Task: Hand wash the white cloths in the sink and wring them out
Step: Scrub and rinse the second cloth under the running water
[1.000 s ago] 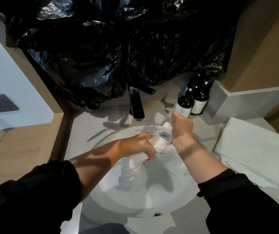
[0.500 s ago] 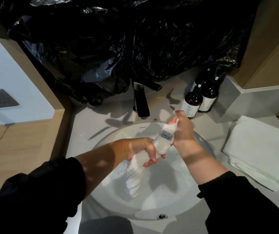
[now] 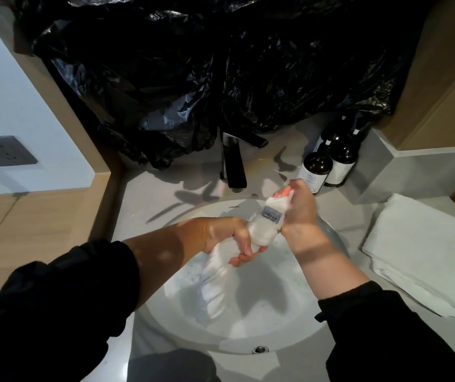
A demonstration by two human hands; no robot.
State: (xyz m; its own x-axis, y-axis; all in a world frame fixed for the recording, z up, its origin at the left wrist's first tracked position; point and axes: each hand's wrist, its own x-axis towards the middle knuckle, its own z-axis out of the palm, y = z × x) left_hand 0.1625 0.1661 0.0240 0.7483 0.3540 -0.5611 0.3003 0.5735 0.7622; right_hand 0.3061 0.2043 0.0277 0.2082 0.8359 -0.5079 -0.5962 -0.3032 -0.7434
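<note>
White cloth [image 3: 265, 230], twisted into a thick rope, is held above the round sink basin [image 3: 265, 307], slanting from upper right down to lower left. A grey label [image 3: 270, 215] sewn to it shows between the two hands. The left hand [image 3: 227, 238] grasps the cloth at its middle, fingers curled round it. Past that fist the loose lower end fans out and hangs down into the bowl; whether it touches the bottom cannot be told. The right hand [image 3: 300, 210] is clenched round the upper end, with a little cloth poking out past the fingertips. Both forearms are bare, with black sleeves [image 3: 55, 312] ending near the elbows.

Behind the basin a dark faucet [image 3: 233, 164] stands on the grey counter [image 3: 149, 197], its spout pointing toward the bowl. Just right of it, dark pump bottles [image 3: 317, 168] with pale labels stand close together near the corner. On the counter right of the basin lies a stack of folded white cloths [image 3: 424, 255], apart from both hands. A crumpled black plastic bag [image 3: 193, 64] covers the wall behind the faucet, and a grey socket plate [image 3: 0, 153] sits on the left wall.
</note>
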